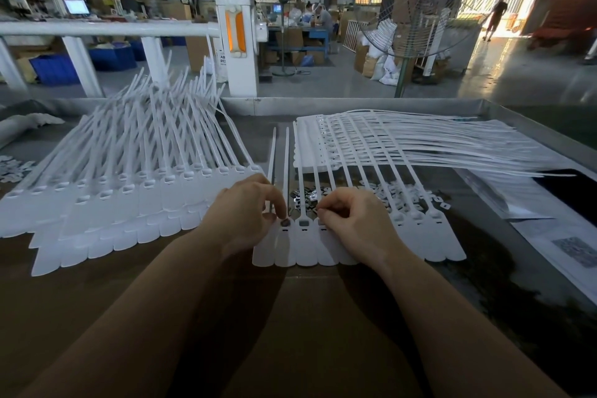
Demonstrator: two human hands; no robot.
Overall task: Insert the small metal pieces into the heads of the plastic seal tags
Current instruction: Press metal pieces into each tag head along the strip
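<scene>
Two bare forearms come in from 6 o'clock over a brown cardboard sheet [310, 317] on the work table [529, 126]. The left hand [245, 213] has its fingers curled, fingertip and thumb pressed down on a dark metal piece [285, 222] sitting in the head of one tag in the row of seal tags [433, 236] at centre. The right hand [358, 223] is curled too, pinching something tiny at its fingertips over a tag head just to the 3 o'clock side; what it pinches is too small to name. The next tag head [303, 223] between the hands shows a dark square opening. Loose metal pieces [400, 191] lie scattered just beyond the hands, toward 1 o'clock, under the tag straps. A fanned stack of tags [129, 178] lies at 10 o'clock, and another flat stack [387, 142] at 1 o'clock. A standing fan [416, 0] rises beyond the table at 1 o'clock.
</scene>
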